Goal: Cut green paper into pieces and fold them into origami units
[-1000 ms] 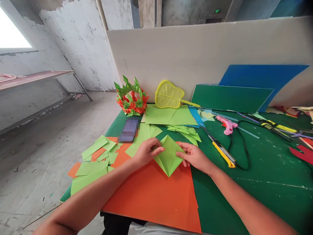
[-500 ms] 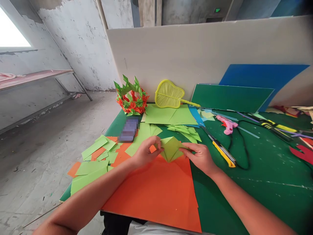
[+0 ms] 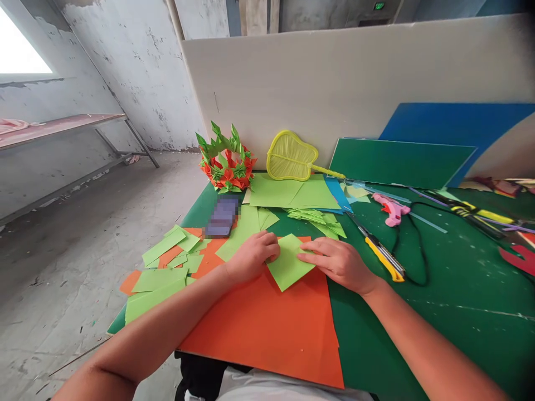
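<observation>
A light green paper square point(image 3: 287, 270), turned with one corner toward me, lies over the orange sheets. My left hand point(image 3: 254, 256) has its fingers curled at the square's left corner. At the right corner, my right hand point(image 3: 334, 262) holds the paper with thumb and fingertips, the index finger reaching over its surface. Parts of both corners are hidden by my fingers. The large orange paper point(image 3: 267, 334) spreads below my hands. Just behind them sits a fanned stack of folded green papers point(image 3: 320, 220).
Green paper pieces point(image 3: 161, 279) and a pixelated dark phone point(image 3: 221, 217) lie to the left. At the back stand a green-and-orange folded paper crown point(image 3: 228, 161) and a yellow fan point(image 3: 291, 156). A yellow utility knife point(image 3: 384, 256) and pink glue gun point(image 3: 390, 209) are right.
The green paper, earlier held up with folds showing toward me, now lies flatter with a smooth face up. Both hands have shifted their fingers on its corners. The view has tilted slightly.
</observation>
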The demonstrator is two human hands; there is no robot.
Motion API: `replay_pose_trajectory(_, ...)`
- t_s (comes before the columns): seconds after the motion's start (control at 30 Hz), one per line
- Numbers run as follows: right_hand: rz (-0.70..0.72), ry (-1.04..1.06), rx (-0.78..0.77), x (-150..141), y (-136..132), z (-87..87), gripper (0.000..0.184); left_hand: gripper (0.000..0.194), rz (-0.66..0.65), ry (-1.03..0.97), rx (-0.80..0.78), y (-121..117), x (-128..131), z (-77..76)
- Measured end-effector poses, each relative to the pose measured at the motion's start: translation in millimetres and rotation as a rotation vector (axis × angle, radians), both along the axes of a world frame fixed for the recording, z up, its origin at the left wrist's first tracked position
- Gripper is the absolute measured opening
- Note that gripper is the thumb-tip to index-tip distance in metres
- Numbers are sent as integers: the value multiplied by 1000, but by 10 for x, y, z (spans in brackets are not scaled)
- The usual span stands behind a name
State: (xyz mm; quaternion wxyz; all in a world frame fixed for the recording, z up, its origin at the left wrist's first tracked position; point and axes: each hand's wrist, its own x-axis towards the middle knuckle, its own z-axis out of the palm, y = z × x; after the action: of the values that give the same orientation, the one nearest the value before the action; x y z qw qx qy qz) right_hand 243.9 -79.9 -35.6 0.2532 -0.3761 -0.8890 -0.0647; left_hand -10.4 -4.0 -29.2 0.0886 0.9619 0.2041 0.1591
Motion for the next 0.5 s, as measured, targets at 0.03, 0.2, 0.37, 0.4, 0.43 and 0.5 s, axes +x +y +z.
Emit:
replay_pose_trajectory(0.03, 7, -29, -12, -7, 18, -15, 35, 30, 0, 44, -8, 9, 5, -3)
replay_pose_trajectory(0.2, 44, -91, -109, -14, 75, -86, 37, 42, -55, 144, -82, 23, 1, 2)
replay_pose_trajectory(0.37, 48, -62, -219, 13, 91, -144, 39, 44, -73, 134, -149, 6, -65, 75)
replay_pose_trajectory(0.4, 49, -42, -233, 4, 95, -154, 39, 43, -87, 133, -158, -2, -79, 96)
replay_pose_trajectory(0.43, 51, -24, -245, -11, 99, -161, 40, 41, -104, 135, -167, -11, -89, 114)
replay_pose_trajectory(0.5, 55, 3, -259, -40, 112, -157, 40, 34, -122, 142, -176, -38, -91, 134)
